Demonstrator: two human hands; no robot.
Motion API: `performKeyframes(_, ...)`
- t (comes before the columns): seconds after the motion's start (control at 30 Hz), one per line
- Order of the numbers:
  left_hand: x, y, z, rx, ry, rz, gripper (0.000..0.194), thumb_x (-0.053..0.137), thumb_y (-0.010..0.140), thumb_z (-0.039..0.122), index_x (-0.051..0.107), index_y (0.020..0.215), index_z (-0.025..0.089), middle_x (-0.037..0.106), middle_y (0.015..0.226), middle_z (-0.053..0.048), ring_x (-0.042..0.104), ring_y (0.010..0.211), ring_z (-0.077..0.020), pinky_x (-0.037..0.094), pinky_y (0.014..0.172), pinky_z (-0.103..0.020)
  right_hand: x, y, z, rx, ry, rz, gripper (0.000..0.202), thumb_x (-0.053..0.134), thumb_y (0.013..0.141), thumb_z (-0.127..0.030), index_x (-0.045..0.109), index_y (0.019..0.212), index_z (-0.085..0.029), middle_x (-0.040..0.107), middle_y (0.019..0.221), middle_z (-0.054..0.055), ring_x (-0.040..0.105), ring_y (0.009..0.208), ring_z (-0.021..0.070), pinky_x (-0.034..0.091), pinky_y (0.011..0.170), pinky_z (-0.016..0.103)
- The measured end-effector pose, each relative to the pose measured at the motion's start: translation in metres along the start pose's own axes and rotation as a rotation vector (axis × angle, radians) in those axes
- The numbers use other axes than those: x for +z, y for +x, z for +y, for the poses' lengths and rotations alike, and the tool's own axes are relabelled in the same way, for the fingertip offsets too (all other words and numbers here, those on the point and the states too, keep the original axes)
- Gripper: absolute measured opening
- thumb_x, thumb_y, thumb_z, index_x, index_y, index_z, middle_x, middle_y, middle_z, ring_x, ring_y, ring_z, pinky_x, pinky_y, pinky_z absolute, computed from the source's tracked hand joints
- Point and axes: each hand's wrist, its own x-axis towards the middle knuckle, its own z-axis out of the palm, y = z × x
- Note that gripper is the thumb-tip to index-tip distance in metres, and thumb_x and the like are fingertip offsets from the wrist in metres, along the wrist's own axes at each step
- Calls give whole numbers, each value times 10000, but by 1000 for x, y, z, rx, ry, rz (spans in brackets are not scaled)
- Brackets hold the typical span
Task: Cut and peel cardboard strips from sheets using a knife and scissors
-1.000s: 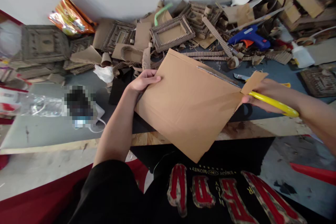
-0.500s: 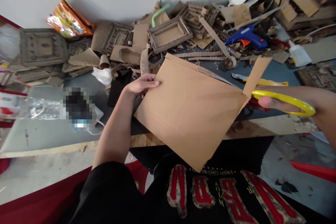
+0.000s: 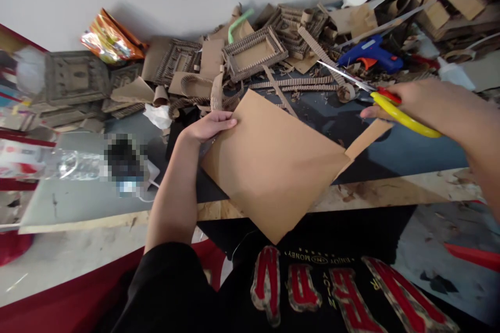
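Gripping the sheet (image 3: pixel 273 171) near its left side, the left hand (image 3: pixel 213 126) has its thumb clamped on top, with most of the other fingers hidden beneath the cardboard. The right hand (image 3: pixel 402 101) is closed around the handles of the scissors (image 3: pixel 385 104), clear of the sheet; the blades look together or nearly so. The sheet lies tilted in front of the person, its near corner reaching past the edge of the table (image 3: pixel 422 151) toward the shirt (image 3: pixel 230 296).

The likeliest fault is at the right corner, where a narrow flap (image 3: pixel 367 138) sticks out and seems joined only by a small bit. A tug there could tear into the sheet and leave a ragged edge, since cardboard tends to rip along its own grain. With one hand alone holding it, the sheet could also swivel or buckle under a push from the right, as that side has no visible support.

The scissors point toward the roll (image 3: pixel 346 92) and the glue gun (image 3: pixel 371 54); a careless swing might snag the loose strips. Their height above the clutter is hard to judge. Bringing the blades back across the sheet could scratch its face or catch the left thumb.
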Motion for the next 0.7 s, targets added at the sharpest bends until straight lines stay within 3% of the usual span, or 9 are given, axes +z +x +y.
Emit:
performKeyframes(0.07, 7, 1, 5, -12, 115, 9, 524, 705, 713, 629, 656, 928, 153, 704, 849, -49, 657, 722, -173, 530, 662, -281, -4, 1, -14, 82, -100, -49, 782, 393, 754, -871, 697, 973, -185, 694, 886, 190, 658, 816, 332, 434, 638, 408)
performKeyframes(0.17, 16, 3, 11, 50, 361, 128, 442, 568, 828, 608, 602, 850, 168, 643, 793, -20, 600, 700, -150, 477, 619, -248, -9, 3, -26, 173, -177, -26, 803, 428, 781, -828, 680, 1064, -120, 677, 1023, 242, 635, 970, 397, 440, 691, 449)
performKeyframes(0.27, 22, 5, 15, 164, 608, 247, 417, 469, 886, 549, 492, 699, 177, 504, 658, 14, 488, 623, -120, 380, 562, -226, -12, 4, -36, 11, -109, 179, 736, 541, 780, -750, 671, 1095, -97, 641, 1131, 232, 578, 1097, 398, 455, 780, 469)
performKeyframes(0.33, 24, 6, 17, 271, 666, 284, 424, 426, 897, 538, 441, 668, 182, 434, 628, 24, 424, 600, -108, 342, 555, -227, -11, 3, -49, -185, 170, 245, 670, 554, 795, -725, 671, 1100, -140, 662, 1081, 172, 616, 1008, 314, 465, 814, 442)
performKeyframes(0.4, 25, 6, 19, 362, 668, 301, 434, 397, 904, 546, 423, 667, 183, 404, 627, 27, 390, 595, -102, 327, 559, -230, -6, 2, -69, -329, 598, 32, 629, 532, 791, -756, 668, 1061, -204, 694, 901, 84, 640, 777, 212, 494, 723, 381)
performKeyframes(0.47, 26, 5, 20, 391, 680, 297, 451, 392, 907, 559, 415, 658, 184, 394, 622, 28, 375, 589, -100, 315, 557, -231, 3, 1, -90, -507, 906, -367, 624, 514, 770, -795, 680, 888, -205, 685, 795, 61, 620, 694, 179, 498, 626, 331)
performKeyframes(0.53, 26, 3, 22, 375, 690, 298, 464, 390, 908, 568, 416, 649, 184, 396, 616, 26, 371, 583, -101, 303, 550, -231, 13, 2, -105, -545, 1114, -502, 602, 626, 691, -780, 654, 767, -183, 653, 688, 41, 585, 595, 145, 462, 528, 286)
performKeyframes(0.6, 25, 2, 24, 338, 689, 288, 477, 394, 899, 584, 421, 641, 184, 400, 607, 24, 376, 581, -103, 293, 543, -231, 21, 6, -107, -490, 1277, -398, 553, 715, 661, -712, 623, 713, -169, 593, 583, 13, 527, 499, 107, 408, 458, 256)
performKeyframes(0.7, 23, 0, 25, 259, 654, 205, 515, 442, 852, 638, 446, 618, 180, 406, 593, 22, 390, 588, -107, 289, 536, -225, 26, 16, -91, -318, 1470, -82, 411, 766, 735, -543, 593, 716, -170, 501, 495, -33, 441, 418, 71, 346, 413, 241)
